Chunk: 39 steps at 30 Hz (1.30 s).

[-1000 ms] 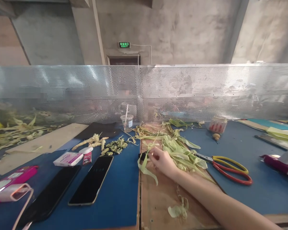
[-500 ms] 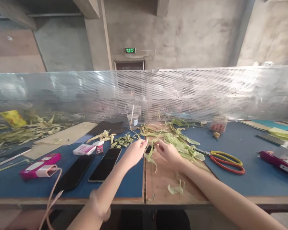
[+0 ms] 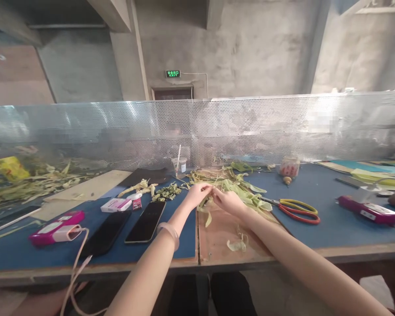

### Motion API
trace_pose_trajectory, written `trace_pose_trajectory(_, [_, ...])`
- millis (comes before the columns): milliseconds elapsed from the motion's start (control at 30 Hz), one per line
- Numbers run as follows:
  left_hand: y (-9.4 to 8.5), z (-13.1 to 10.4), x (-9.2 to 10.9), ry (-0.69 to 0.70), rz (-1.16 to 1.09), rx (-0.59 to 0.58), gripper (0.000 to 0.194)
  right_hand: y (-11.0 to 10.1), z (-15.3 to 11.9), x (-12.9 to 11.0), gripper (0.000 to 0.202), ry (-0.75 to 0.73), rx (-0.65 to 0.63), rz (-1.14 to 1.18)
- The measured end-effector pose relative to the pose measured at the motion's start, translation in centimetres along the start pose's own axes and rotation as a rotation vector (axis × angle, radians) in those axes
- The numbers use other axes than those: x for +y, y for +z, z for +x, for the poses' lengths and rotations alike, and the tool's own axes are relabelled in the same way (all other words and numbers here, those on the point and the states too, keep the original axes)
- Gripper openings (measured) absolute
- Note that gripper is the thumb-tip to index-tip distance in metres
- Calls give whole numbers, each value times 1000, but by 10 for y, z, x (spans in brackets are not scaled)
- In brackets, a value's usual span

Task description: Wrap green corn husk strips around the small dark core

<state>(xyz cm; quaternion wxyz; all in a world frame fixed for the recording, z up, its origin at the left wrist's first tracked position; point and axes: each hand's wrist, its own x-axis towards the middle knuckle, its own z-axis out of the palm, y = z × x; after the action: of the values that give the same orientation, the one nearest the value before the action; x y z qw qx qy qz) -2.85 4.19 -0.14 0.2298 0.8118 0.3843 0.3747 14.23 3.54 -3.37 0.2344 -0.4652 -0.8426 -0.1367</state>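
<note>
My left hand (image 3: 197, 195) and my right hand (image 3: 226, 202) meet over the wooden board (image 3: 217, 243), fingertips pinched together and touching. Between them is a pale green corn husk strip (image 3: 208, 218), whose end dangles below the fingers; the part inside the pinch is hidden. Behind and right of my right hand spreads a loose pile of corn husks (image 3: 252, 193). A small curled scrap of husk (image 3: 237, 245) lies on the board nearer to me. Left of my left hand sits a heap of small knotted green pieces (image 3: 167, 192).
Scissors (image 3: 298, 210) with red and yellow handles lie right of the husks. Phones (image 3: 146, 222), a pink-white box (image 3: 116, 205) and a magenta device (image 3: 54, 226) with a cable are at left. A plastic cup (image 3: 180, 166) stands before the perforated metal screen (image 3: 243, 127).
My hands have come together, with the fingertips now touching over the husk strip. The whole view has shifted slightly, moving the scissors and the right-hand items leftward in the picture.
</note>
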Motion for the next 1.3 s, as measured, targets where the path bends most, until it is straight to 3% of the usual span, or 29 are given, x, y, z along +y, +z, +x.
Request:
trace_pose_trajectory(333, [-9,-12,-12,-67,-57,-93,26,0,-4,-5,27,17,-45,-29])
trace_pose_trajectory(800, [-10,-19,-11,-144,-190,-151,23,0,-6,-7,27,-9,-61,-35])
trace_pose_trajectory(1300, [-12,-17,-16,-179,-277,-103,24,-2,-5,-10,28,73,-46,-55])
